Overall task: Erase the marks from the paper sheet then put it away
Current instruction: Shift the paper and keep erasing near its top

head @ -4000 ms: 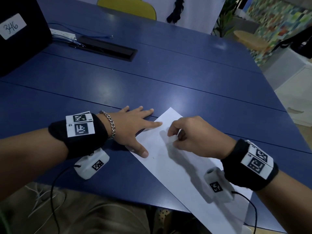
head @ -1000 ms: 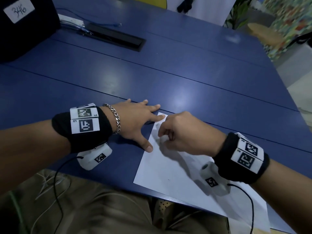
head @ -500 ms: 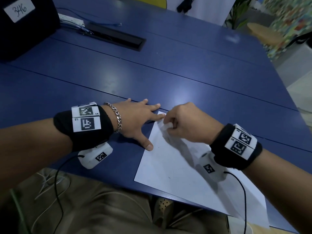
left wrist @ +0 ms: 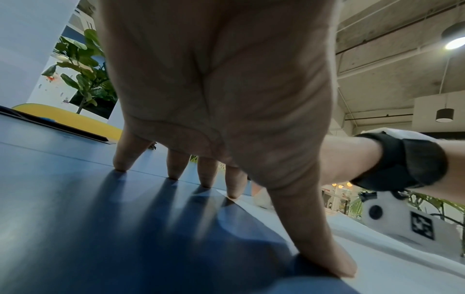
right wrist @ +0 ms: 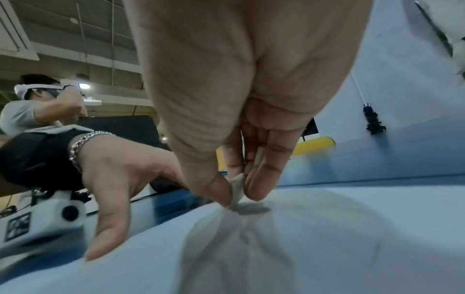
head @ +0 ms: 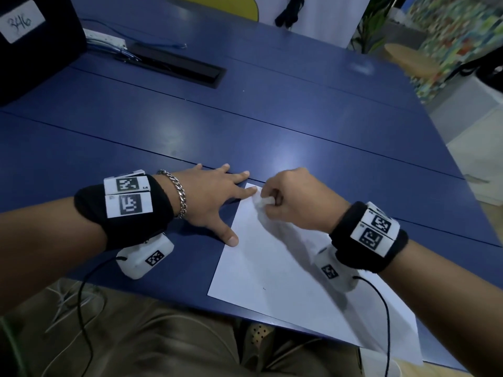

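A white paper sheet [head: 275,270] lies slanted on the blue table [head: 245,126], its near corner hanging over the front edge. My left hand [head: 217,197] lies flat with spread fingers, the forefinger tip and the thumb [left wrist: 319,244] pressing on the sheet's left edge near the far corner. My right hand [head: 296,200] pinches a small white eraser [right wrist: 237,189] between thumb and fingers and holds its tip down on the paper [right wrist: 302,238] near that far corner. One tiny dark mark [head: 264,288] shows lower on the sheet.
A black case with a label [head: 21,23] stands at the far left. A recessed black cable slot [head: 177,65] and a white power strip [head: 104,38] lie beyond it. A yellow chair back [head: 231,4] is at the far edge. Another person [right wrist: 37,107] stands in the background.
The sheet has turned since four seconds ago, and my right hand with the eraser has moved up towards its far corner, close to my left forefinger. The left hand stays pressed in place.
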`<state>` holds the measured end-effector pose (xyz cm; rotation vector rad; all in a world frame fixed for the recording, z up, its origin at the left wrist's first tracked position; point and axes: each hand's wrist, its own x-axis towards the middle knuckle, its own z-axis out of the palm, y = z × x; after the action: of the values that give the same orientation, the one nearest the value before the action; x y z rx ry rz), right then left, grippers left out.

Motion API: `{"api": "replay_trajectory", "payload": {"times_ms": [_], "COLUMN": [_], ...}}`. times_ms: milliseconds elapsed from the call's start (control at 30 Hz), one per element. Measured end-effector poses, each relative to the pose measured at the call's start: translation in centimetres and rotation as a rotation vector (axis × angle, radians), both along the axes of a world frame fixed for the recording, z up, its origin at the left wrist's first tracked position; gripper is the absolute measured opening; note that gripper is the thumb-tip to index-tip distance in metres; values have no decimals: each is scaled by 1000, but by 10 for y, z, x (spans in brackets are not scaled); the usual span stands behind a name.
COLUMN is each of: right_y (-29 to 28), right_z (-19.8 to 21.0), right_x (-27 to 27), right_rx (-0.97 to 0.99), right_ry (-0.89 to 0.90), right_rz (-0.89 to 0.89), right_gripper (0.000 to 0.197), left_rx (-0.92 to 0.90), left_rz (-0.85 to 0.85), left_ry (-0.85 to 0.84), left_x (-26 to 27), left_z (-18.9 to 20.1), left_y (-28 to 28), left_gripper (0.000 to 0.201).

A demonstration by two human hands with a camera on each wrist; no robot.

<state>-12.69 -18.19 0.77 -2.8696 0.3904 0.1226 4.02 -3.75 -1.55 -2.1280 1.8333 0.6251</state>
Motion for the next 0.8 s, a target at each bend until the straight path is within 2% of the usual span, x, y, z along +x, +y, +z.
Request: {"api": "replay_trajectory", "payload": {"times_ms": [200,300,400,433,533,567,633,733,800], "right_y": [13,-11,-21,-20,-15,-14,-15,-11,-3], "right_z": [6,8,5,4,4,5,7,11,12], "right_x": [-26,-39,-57,-61,-66,-65,-61,-54,-48], "right_rx": [94,56,50,61,76,72,60,57,79], "right_ry": [101,48,83,91,77,83,102,103,77], "right_rz": [101,-40,-156,-174,-175,-159,-123,-99,-69], "right_gripper": [17,19,16,14,7,7,11,19,22], "left_rx": [3,-16,-56,-82,-309,-362,-366,-181,-90], "left_rz": [8,-4,-45,-54,-19,-6,-20,-69,-56], "left_ry": [9,-5,-43,-50,24,70,120,55,53], "left_x": [-1,-3,-9,-11,-14,-15,-15,-12,-11], "left_z": [3,5,7,6,3,2,1,-3,-5], "left_y": [0,2,8,10,13,13,9,2,-1], "left_gripper": [126,126,122,116,72,64,66,91,94]}}
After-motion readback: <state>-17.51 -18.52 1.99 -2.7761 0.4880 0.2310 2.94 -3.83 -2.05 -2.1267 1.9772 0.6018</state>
